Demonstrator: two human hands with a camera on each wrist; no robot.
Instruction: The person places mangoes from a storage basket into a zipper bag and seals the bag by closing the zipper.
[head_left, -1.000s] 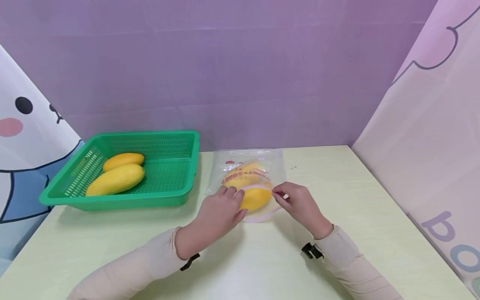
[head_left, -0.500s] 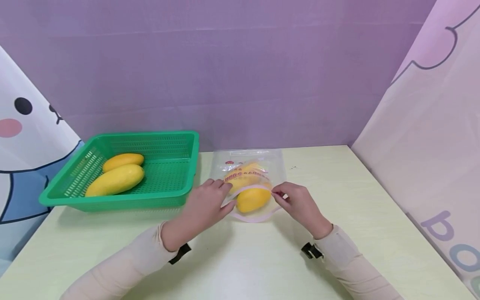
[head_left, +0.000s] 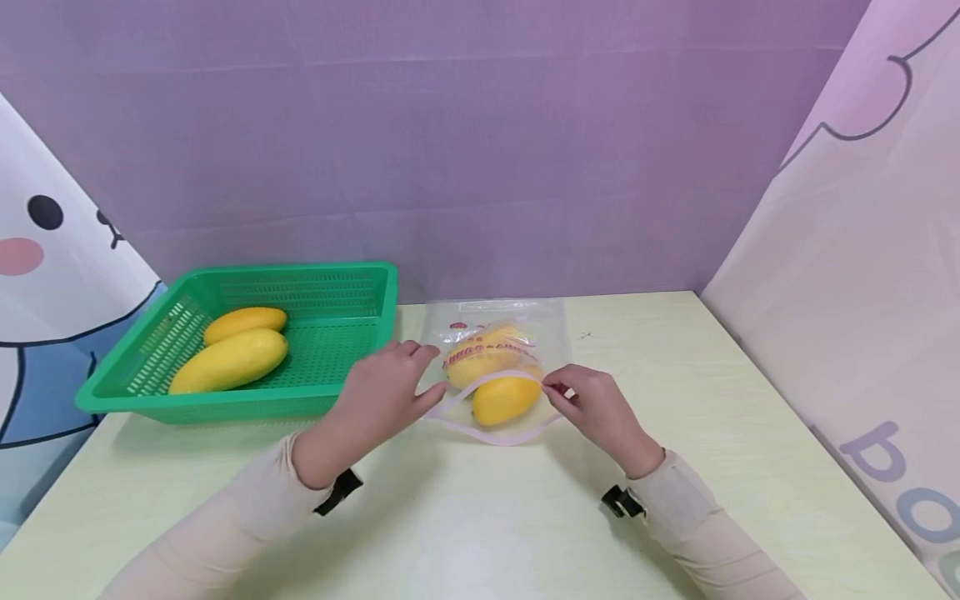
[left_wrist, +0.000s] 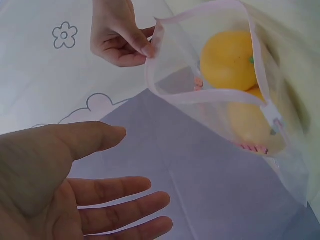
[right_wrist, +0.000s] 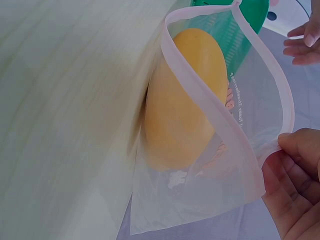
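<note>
A clear zip bag [head_left: 495, 333] with red print lies on the table, its mouth towards me. Two yellow mangoes are inside: one [head_left: 504, 398] at the mouth, another [head_left: 480, 358] behind it. My right hand [head_left: 551, 387] pinches the bag's pink rim [right_wrist: 270, 150] and holds the mouth up. My left hand [head_left: 416, 375] hovers with its fingers spread just left of the bag and holds nothing. In the left wrist view the bare palm [left_wrist: 60, 190] faces the open bag [left_wrist: 210, 95] and the near mango [left_wrist: 230, 60]. The right wrist view shows that mango [right_wrist: 185, 100] inside the mouth.
A green plastic basket [head_left: 225, 404] stands at the left with two yellow mangoes [head_left: 228, 360] in it. Purple and pink cartoon-printed panels wall in the pale table [head_left: 487, 517] at the back and both sides.
My left hand has let go of the near mango and drawn back to the left, fingers spreading. The mango now lies in the bag's mouth. My right hand still pinches the rim.
</note>
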